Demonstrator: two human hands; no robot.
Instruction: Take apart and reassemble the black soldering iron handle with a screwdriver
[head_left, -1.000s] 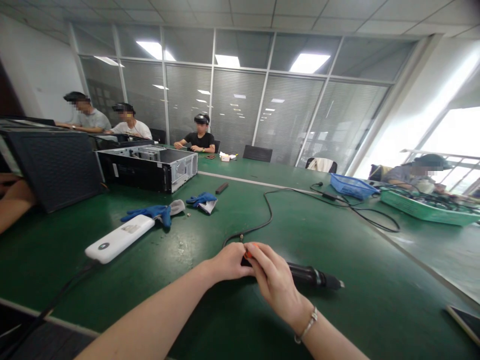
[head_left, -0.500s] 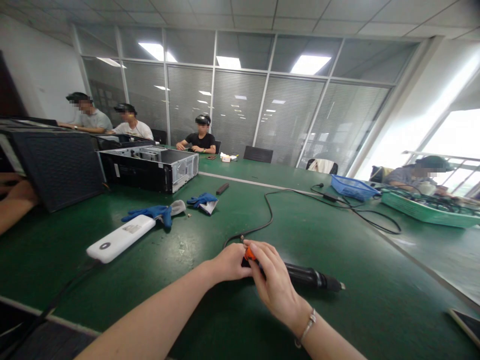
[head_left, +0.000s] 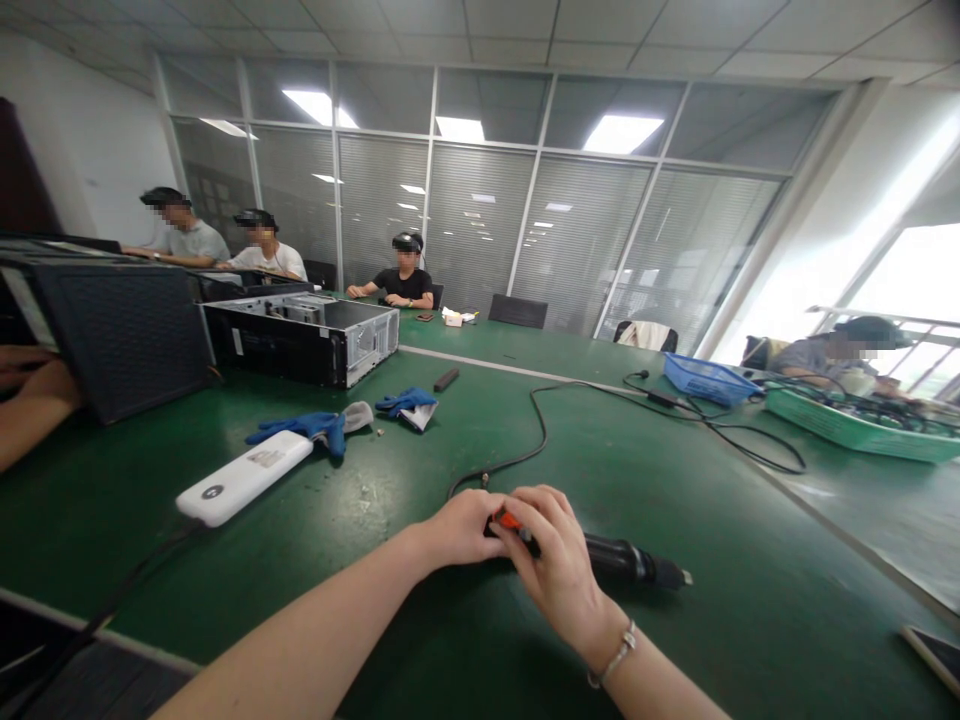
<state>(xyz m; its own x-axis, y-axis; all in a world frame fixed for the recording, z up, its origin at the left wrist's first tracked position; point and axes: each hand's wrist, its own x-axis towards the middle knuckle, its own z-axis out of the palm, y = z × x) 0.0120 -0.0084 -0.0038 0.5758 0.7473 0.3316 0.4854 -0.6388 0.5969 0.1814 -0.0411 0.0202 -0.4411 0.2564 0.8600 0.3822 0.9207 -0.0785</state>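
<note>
A black corded electric screwdriver [head_left: 626,560] lies low over the green table, its tip towards the right. My left hand [head_left: 466,528] is closed around its rear end, beside the cable [head_left: 536,425]. The fingers of my right hand [head_left: 551,560] are bent and closed on a small orange piece [head_left: 508,518] at that same end, over the screwdriver's body. Whether the orange piece is part of the screwdriver or separate, I cannot tell. My fingers hide most of the rear body.
Left of my hands lie a white power bank-like device [head_left: 244,478] and blue work gloves [head_left: 300,432]. Behind stand an open computer case [head_left: 300,340] and a dark case [head_left: 135,335]. Blue [head_left: 709,380] and green baskets [head_left: 862,428] are at right. Several people sit around.
My right hand's fingers have curled more and shifted slightly right over the orange piece, which looks turned. My left hand stays at the screwdriver's rear end.
</note>
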